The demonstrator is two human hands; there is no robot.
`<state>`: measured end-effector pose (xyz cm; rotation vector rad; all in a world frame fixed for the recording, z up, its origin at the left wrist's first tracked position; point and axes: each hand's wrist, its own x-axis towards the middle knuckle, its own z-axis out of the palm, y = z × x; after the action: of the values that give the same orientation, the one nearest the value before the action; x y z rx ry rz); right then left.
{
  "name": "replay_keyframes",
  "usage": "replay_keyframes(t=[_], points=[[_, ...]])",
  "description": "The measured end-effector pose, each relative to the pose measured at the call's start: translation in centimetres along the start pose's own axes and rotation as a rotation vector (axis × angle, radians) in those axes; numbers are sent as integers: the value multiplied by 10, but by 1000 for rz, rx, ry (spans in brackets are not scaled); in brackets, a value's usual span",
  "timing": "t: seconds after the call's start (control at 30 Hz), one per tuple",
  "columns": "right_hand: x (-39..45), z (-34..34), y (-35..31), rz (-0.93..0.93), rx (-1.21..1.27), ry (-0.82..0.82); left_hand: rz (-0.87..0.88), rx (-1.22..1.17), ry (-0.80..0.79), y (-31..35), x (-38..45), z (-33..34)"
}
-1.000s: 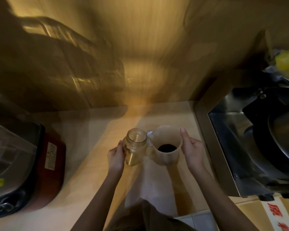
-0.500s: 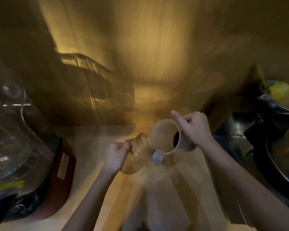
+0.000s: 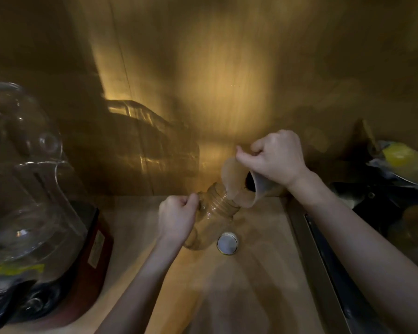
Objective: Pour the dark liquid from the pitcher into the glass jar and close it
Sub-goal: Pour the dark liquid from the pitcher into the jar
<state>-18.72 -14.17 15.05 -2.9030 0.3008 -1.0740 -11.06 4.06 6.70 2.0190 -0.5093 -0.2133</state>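
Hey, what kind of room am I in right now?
Most likely a home kitchen. A blender with a clear plastic jug on a red base stands on the light wooden counter, and a dark frying pan sits on what looks like a metal stove at the right.

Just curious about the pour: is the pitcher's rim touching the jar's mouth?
Cannot tell. In the head view, the pitcher overlaps the glass jar mouth, hiding any gap.
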Motion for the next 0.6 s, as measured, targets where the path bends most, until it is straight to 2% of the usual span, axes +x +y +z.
replay_keyframes(t=[0.4,0.6], points=[[26,-9,-14,-181,-69,50,-51,-57,3,5,0,5],[35,-7,-18,-208,-66,62,-78,-110,24,9,1,7]])
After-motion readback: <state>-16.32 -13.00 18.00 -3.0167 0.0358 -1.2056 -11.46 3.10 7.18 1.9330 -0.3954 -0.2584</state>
